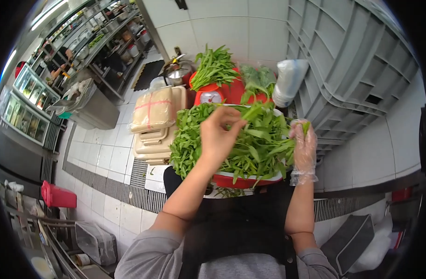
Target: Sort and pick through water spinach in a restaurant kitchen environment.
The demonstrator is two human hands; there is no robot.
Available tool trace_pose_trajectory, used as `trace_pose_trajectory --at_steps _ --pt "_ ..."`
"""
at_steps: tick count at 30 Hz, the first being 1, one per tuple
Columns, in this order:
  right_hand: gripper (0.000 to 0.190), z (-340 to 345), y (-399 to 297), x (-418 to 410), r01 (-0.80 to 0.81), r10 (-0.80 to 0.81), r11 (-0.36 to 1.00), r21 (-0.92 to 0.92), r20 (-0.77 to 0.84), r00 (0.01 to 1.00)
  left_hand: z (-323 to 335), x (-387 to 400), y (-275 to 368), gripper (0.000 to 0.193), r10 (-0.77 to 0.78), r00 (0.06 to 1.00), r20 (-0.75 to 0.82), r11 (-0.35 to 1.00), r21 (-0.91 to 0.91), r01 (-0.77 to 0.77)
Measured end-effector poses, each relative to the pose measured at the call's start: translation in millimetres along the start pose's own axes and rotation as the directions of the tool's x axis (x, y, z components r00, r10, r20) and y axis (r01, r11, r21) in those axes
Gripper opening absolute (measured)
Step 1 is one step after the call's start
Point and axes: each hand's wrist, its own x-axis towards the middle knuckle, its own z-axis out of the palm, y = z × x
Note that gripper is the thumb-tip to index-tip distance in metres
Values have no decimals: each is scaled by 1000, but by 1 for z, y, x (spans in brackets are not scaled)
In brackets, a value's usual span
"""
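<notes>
A heap of leafy greens with long narrow leaves, resembling water spinach [188, 139], fills a red and white tub [248, 181] in front of me. Over the heap, my left hand [220, 130] is bare, its thumb and fingers pinched on a blurred light-green sprig [253, 111]. My right hand [303, 150], in a clear plastic glove, grips a few green stems [306, 127] at the tub's right side. Their leaves trail left across the heap. Behind the tub, a bundle of cut green stems [214, 68] rests on a red dial scale [209, 97].
Stacked beige lidded containers [153, 146] bear a wrapped package [152, 108] on the left. Grey plastic crates [338, 69] rise at the right. A roll of plastic bags [289, 82] and bagged greens [256, 76] stand behind. A person [58, 64] is at the far-left counter.
</notes>
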Motion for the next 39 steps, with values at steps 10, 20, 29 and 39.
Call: trace_pose_trajectory --at_steps 10,20,29,39 --pt "12 -15 -42 1 229 -230 953 -198 21 973 -36 14 -37 31 -210 940 268 975 125 183" --pt "24 54 -48 21 585 -392 781 -219 556 733 -28 1 0 41 -2 952 307 993 -110 37" --pt "33 36 -23 26 318 -193 937 -147 540 819 -34 0 -3 16 -146 984 102 953 -254 167" --pt "36 4 37 23 2 58 990 -142 420 906 7 -43 -59 24 -44 938 345 846 511 -148"
